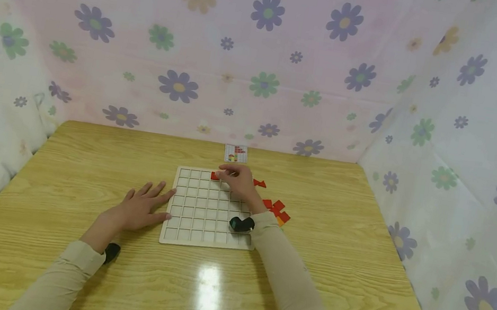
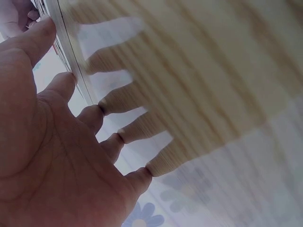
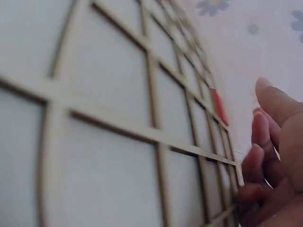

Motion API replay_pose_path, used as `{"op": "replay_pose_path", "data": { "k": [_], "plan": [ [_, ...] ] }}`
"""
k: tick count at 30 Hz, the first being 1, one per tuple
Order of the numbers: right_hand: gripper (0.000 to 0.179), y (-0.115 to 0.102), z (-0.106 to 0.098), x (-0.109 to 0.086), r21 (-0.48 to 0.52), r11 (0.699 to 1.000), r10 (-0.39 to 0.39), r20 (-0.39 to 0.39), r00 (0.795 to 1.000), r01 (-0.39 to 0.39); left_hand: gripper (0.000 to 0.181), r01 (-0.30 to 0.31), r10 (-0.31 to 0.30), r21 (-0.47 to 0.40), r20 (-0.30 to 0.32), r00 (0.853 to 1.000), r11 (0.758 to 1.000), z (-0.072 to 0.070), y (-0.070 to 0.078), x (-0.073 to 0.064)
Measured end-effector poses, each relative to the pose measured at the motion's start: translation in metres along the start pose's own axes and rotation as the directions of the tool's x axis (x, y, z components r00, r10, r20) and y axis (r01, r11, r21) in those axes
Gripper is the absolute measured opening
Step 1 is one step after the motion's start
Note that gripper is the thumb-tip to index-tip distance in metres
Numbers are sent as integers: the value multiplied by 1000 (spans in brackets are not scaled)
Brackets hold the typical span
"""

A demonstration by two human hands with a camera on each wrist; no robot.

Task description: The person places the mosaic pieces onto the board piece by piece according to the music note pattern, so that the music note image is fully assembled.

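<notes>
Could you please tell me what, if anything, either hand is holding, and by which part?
Nothing visibly: the left hand touches the left edge of the grid board, and no piece shows in the fingers of the right hand, near the red tile.

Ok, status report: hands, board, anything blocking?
Left hand spread at left edge of board. Right hand over far side, near a red tile. It partly hides the board.

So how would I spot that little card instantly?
On the wooden table, find the pale grid board. Beyond its far edge, by the flowered backdrop, is the small white card. Unlike the plain red pieces, it carries a multicoloured picture.
</notes>
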State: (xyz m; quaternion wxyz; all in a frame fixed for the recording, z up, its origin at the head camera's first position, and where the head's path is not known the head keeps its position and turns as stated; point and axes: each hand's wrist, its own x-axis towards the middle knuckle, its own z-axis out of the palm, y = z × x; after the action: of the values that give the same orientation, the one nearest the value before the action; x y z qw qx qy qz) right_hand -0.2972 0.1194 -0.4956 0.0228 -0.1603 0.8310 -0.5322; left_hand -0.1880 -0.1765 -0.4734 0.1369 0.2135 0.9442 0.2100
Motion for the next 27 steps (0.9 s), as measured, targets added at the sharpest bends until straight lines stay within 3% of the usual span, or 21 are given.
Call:
{"op": "replay_pose_path", "data": {
  "k": [5,9,21,27],
  "plan": [
    [29,-1,-14,-1,-13,1000,-27,70,997,28,73,-1,1,-2,2,1000,1000,-1,0,0],
    [29,2,-28,-4,-46,999,11,111,994,-6,73,2,-2,0,5,1000,1000,0,0,0],
    [33,10,-76,-18,-129,990,65,31,997,-60,73,0,0,20,-3,1000,1000,-1,-3,-1],
    [42,13,-95,-27,-186,963,206,36,978,-196,73,-6,6,-4,3,1000,1000,-1,-1,-1]
  ]
}}
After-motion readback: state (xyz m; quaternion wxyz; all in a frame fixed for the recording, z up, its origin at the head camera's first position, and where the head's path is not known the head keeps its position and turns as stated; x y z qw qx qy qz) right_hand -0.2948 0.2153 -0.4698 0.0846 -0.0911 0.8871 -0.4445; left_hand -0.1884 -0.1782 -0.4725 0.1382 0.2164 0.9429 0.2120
